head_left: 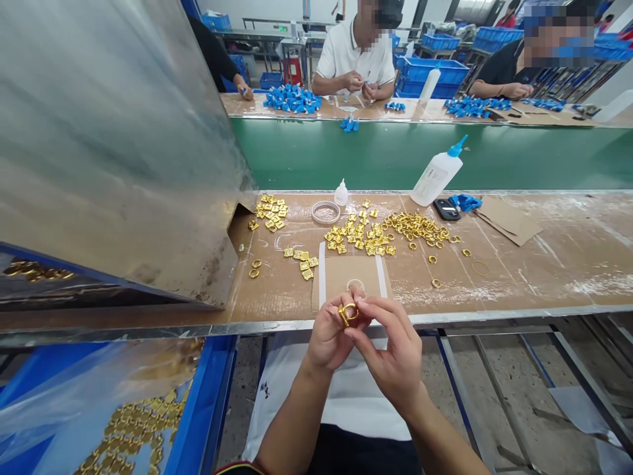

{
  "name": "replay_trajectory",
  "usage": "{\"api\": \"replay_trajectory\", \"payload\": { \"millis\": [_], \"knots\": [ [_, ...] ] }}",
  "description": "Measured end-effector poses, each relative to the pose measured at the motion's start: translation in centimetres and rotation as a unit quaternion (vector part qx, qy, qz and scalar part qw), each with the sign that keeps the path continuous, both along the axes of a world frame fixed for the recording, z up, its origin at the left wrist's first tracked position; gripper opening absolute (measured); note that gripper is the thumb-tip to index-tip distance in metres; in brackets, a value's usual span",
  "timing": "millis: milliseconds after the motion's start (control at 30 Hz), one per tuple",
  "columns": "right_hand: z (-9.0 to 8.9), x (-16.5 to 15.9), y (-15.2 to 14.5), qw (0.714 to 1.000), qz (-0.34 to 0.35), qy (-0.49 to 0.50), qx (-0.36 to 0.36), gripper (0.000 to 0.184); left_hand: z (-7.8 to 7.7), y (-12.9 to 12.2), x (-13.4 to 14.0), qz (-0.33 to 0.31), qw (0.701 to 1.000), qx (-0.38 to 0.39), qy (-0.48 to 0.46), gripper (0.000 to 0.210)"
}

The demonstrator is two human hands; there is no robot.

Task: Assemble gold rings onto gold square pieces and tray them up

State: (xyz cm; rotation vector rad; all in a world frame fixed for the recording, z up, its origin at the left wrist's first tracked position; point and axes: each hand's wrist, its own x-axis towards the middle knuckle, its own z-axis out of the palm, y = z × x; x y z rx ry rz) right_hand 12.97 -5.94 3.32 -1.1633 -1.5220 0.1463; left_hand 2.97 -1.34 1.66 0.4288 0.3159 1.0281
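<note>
Brown cardboard-topped workbench [583, 264] spans the frame's middle. Bare right hand [395, 346], lower centre, fingers curved; bare left hand [329, 340] just left of it. Loose heap of shiny gold-coloured rings [420, 227] right of centre. Smallest: one gold-coloured metal ring with a thick face [342, 316], between both hands, below frame centre. Left fingertips pinch it near the thick side; right thumb and forefinger are at the band's right side, pinching or merely steadying, cannot tell. Judged light, stiff, slick; unlikely to break, finish may scratch. Best hold: edges of the thick face.
</note>
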Motion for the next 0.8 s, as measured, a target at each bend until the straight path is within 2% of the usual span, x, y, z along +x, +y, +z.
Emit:
{"api": "replay_trajectory", "payload": {
  "millis": [367,600,700,800],
  "knots": [
    [1.3,-0.1,0.4,0.998,0.020,0.046,-0.045,0.021,0.7,-0.5,-0.6,-0.009,0.998,-0.058,-0.026,0.045],
    [2.8,1.2,2.0,0.983,0.103,0.068,-0.134,0.015,0.7,-0.4,-0.9,-0.009,0.998,-0.065,-0.012,0.050],
    [3.3,1.8,2.4,0.978,0.142,0.054,-0.146,0.014,0.7,-0.4,-1.1,-0.028,0.997,-0.073,0.000,0.053],
    [3.5,1.8,2.4,0.978,0.147,0.043,-0.140,0.015,0.6,-0.2,-1.3,-0.051,0.996,-0.074,-0.010,0.050]
  ]
}}
